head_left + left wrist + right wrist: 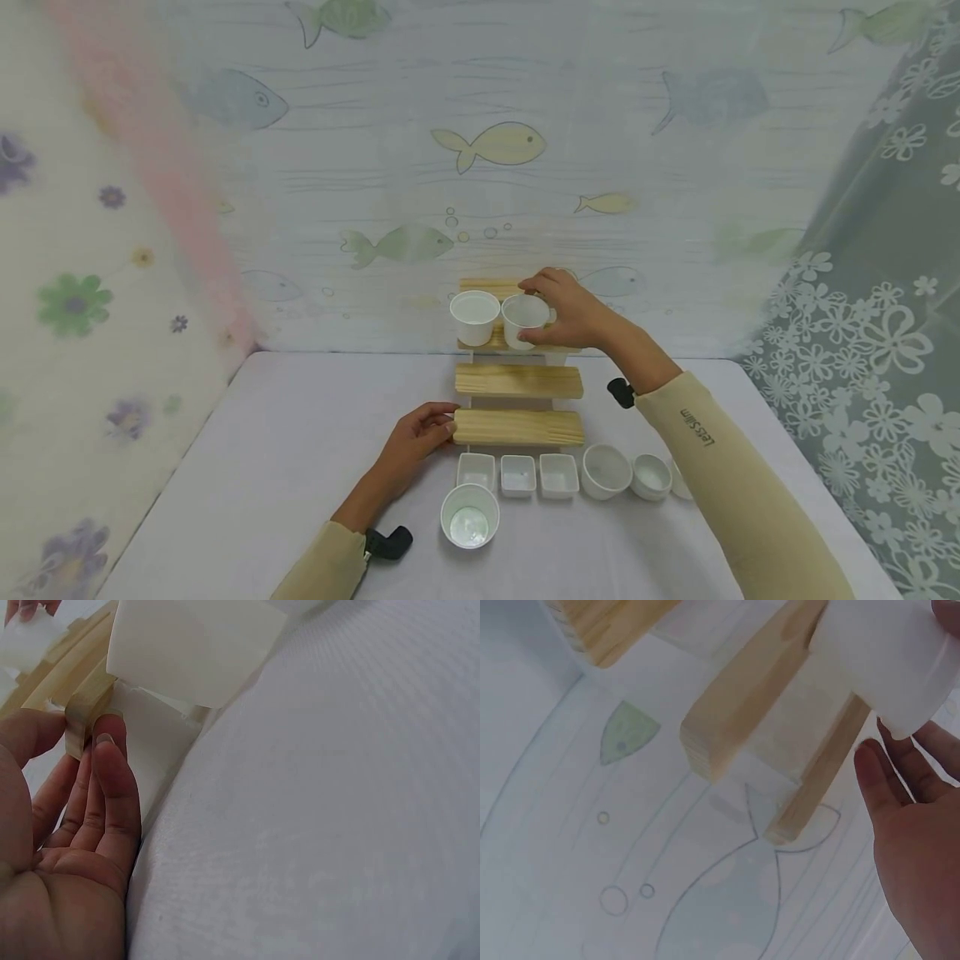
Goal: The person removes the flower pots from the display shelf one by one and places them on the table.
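A tiered stand with pale wooden slats [519,381] and white side supports stands against the far side of the table. My left hand [420,437] pinches the left end of its lowest slat [90,701] between thumb and fingers. Up at the stand's upper tier, my right hand [572,312] grips a round white cup [524,312], thumb at the near side and fingers at the far rim. That cup [889,664] sits close over the wood in the right wrist view. Just left of it, another round white cup [475,317] rests on the same tier.
Before the stand runs a row of white dishes: square ones such as this dish [518,476], then a large round cup [607,472] and a small bowl [651,477]. One more is partly behind my right sleeve [738,483]. Nearer stands a round cup [469,517]. A fish-patterned curtain [375,167] hangs behind.
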### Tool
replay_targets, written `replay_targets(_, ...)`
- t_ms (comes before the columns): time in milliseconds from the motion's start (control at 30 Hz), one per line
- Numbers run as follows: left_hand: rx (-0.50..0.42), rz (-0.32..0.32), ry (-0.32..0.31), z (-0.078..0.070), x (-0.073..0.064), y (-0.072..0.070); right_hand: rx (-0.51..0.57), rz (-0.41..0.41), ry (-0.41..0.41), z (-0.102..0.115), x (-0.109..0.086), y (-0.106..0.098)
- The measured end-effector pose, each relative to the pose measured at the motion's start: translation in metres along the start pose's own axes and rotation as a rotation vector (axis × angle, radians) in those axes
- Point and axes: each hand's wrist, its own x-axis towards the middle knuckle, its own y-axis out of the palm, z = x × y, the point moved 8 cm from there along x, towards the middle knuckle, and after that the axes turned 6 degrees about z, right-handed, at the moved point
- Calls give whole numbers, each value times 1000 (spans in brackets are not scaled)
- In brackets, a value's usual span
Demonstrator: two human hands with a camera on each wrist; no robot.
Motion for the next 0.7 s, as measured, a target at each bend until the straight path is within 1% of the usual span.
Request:
replay_targets(267, 0, -3, -8, 1, 0, 0, 19, -3, 10, -3, -2, -1)
replay_targets(500, -1, 8, -3, 2, 0, 0, 32, -15, 20, -6, -6, 0)
replay_targets(700, -1, 13, 2, 1, 0, 1, 64, -48, 28, -4, -13, -3)
